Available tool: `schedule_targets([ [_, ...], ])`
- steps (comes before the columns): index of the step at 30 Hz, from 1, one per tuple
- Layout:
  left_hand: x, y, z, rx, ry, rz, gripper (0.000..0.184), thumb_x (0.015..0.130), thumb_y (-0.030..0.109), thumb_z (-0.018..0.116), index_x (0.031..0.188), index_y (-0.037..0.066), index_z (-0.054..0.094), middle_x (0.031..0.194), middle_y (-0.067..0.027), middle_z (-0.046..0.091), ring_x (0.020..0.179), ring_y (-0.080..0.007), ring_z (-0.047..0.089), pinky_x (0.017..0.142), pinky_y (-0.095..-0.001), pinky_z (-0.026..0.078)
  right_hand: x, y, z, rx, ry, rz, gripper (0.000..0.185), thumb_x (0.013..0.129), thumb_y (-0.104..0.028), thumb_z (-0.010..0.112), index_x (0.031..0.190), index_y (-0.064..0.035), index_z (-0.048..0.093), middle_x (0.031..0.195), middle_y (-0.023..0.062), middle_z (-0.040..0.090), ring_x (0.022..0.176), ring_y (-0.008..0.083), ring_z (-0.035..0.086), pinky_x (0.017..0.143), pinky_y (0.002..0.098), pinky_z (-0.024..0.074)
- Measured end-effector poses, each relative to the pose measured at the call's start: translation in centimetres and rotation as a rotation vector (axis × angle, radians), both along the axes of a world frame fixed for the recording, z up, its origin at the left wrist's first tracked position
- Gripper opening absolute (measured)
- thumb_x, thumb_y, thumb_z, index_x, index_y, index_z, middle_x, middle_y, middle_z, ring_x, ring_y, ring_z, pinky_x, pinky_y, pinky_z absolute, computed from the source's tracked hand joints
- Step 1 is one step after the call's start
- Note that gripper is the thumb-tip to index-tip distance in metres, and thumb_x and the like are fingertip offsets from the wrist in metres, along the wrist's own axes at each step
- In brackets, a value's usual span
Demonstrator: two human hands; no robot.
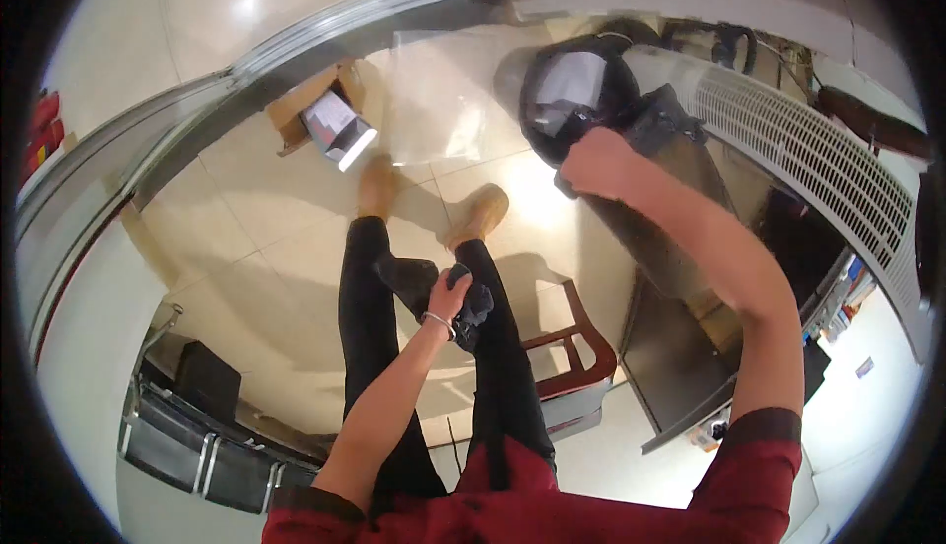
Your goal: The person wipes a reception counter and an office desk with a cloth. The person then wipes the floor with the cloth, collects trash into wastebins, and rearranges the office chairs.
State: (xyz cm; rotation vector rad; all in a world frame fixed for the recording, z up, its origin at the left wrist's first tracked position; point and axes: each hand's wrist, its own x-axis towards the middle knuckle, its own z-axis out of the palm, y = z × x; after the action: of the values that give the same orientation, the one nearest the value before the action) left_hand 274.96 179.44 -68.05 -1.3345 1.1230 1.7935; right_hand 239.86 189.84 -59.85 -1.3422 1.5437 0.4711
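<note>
My left hand (451, 295) is closed around a crumpled black cloth (475, 306) in front of my legs. A bracelet sits on that wrist. My right hand (599, 165) is closed in a fist at the lower edge of a glossy black helmet (576, 91) with a dark visor. Something dark shows beneath those fingers, but I cannot make out what it is. Crumpled black material (665, 120) lies just right of the helmet.
An open cardboard box (296, 110) with a printed packet stands on the floor beside a clear plastic sheet (434, 101). A red-brown wooden frame (596, 352) is near my leg. A white perforated panel (788, 120) curves along the right; black seats (168, 436) are lower left.
</note>
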Motion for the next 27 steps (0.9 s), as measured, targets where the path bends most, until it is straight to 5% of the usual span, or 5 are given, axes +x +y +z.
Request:
schedule_targets([
  [4,0.8,0.2,-0.3,-0.021,-0.049,-0.031,0.023,0.079,0.017,0.061,0.093,0.003,0.052,0.078,-0.0025,0.055,0.068,-0.0079,0.051,0.059,-0.0219,0.042,0.6,-0.6,3.4,-0.163,0.114,-0.082,0.009,0.062,-0.014,0.057,0.059,-0.0099,0.064,0.062,0.0089,0.061,0.058,0.023,0.06,0.05,0.0337,0.0451],
  [12,1.0,0.1,-0.4,-0.004,0.025,-0.097,0.032,0.078,0.022,0.06,0.101,0.001,0.052,0.085,-0.0054,0.058,0.075,-0.0114,0.052,0.065,-0.025,0.042,-1.2,1.9,4.2,-0.039,0.046,-0.121,0.007,0.065,-0.015,0.057,0.062,-0.013,0.064,0.064,0.0081,0.062,0.06,0.0242,0.061,0.052,0.0339,0.0467],
  [16,-0.3,-0.1,1.1,-0.018,-0.014,-0.099,0.026,0.078,0.019,0.059,0.095,0.001,0.053,0.082,-0.0051,0.058,0.075,-0.0121,0.052,0.067,-0.0258,0.042,1.3,3.9,6.0,-0.245,0.152,-0.285,0.011,0.066,-0.014,0.054,0.06,-0.011,0.062,0.061,0.008,0.06,0.06,0.0231,0.06,0.051,0.0345,0.0445],
  [21,1.4,-0.7,0.1,-0.075,0.053,-0.191,0.027,0.076,0.018,0.059,0.094,0.0,0.052,0.079,-0.007,0.057,0.072,-0.014,0.052,0.067,-0.0271,0.042,7.4,10.8,8.4,-0.242,0.144,-0.388,0.007,0.068,-0.012,0.052,0.074,-0.0111,0.049,0.05,0.004,0.051,0.05,0.022,0.054,0.052,0.0336,0.0368],
  [27,1.2,-1.6,1.7,-0.121,0.113,-0.331,0.025,0.075,0.018,0.059,0.093,0.001,0.052,0.08,-0.0063,0.056,0.073,-0.0135,0.051,0.068,-0.0264,0.043,13.5,15.9,8.9,-0.299,0.193,-0.573,0.007,0.066,-0.01,0.052,0.071,-0.0123,0.046,0.053,0.0035,0.051,0.053,0.0203,0.054,0.058,0.0326,0.037],
])
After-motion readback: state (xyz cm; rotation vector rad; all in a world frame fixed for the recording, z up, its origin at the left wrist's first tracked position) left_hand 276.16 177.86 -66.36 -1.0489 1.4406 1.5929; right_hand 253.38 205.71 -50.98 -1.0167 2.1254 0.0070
